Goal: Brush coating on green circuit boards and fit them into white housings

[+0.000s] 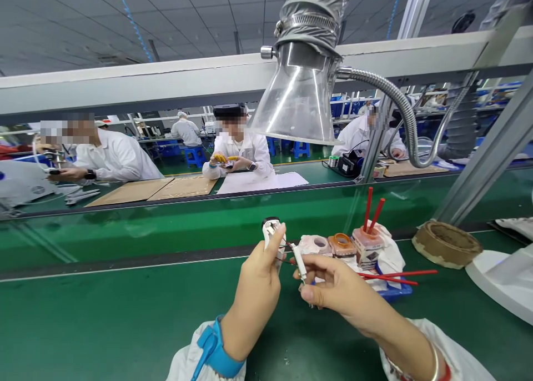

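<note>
Near the middle of the view, my left hand (259,284) holds a small white device (272,229) with a dark round end, thumb on top of it. Fine dark and red wires run from the device to a slim white part (298,263) on its right. The fingertips of my right hand (327,281) are closed on this slim part, which is tilted. Both hands are raised over the green bench. A blue strap is round my left wrist.
Bottles with orange tops (343,244), red sticks (376,214) and tissue sit in a blue tray (393,293). A tape roll (447,243) lies at right. A clear fume hood (296,100) hangs above. People in white coats sit across the green divider (137,234).
</note>
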`<state>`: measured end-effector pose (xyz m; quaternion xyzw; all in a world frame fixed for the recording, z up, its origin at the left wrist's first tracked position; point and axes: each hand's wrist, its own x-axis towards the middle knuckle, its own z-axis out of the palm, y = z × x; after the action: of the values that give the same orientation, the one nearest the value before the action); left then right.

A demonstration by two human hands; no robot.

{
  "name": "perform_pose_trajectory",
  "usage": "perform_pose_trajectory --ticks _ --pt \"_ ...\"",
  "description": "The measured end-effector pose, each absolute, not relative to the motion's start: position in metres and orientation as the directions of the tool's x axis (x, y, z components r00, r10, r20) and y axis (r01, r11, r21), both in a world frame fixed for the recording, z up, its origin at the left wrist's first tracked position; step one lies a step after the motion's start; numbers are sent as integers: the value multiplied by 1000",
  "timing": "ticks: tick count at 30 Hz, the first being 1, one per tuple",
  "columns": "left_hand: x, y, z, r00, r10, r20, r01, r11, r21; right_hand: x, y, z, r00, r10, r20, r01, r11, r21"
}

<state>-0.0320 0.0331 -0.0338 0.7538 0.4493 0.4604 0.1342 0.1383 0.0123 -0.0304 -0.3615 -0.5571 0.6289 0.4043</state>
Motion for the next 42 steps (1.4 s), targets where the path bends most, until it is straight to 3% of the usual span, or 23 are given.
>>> perform_pose_trajectory --ticks 6,13,21,25,37,42 --pt "-34 31 -27 150 820 552 608 -517 603 121 5 -35 -249 965 77 -3 78 -997" --pt "-37 29 -22 142 762 631 618 -566 545 103 -6 -41 -162 958 236 -25 235 -972" --pt "-36 29 -25 151 759 633 643 -562 520 92 -9 -51 -71 938 338 22 341 -940" --pt "-34 27 -26 179 790 587 611 -556 563 89 -10 -52 -14 932 363 19 363 -931" --pt "-32 26 -16 314 826 469 526 -562 638 98 -10 -39 9 951 309 107 307 -946" --pt "-35 24 -7 387 814 434 497 -580 645 105 -11 -26 -3 980 198 129 197 -972"
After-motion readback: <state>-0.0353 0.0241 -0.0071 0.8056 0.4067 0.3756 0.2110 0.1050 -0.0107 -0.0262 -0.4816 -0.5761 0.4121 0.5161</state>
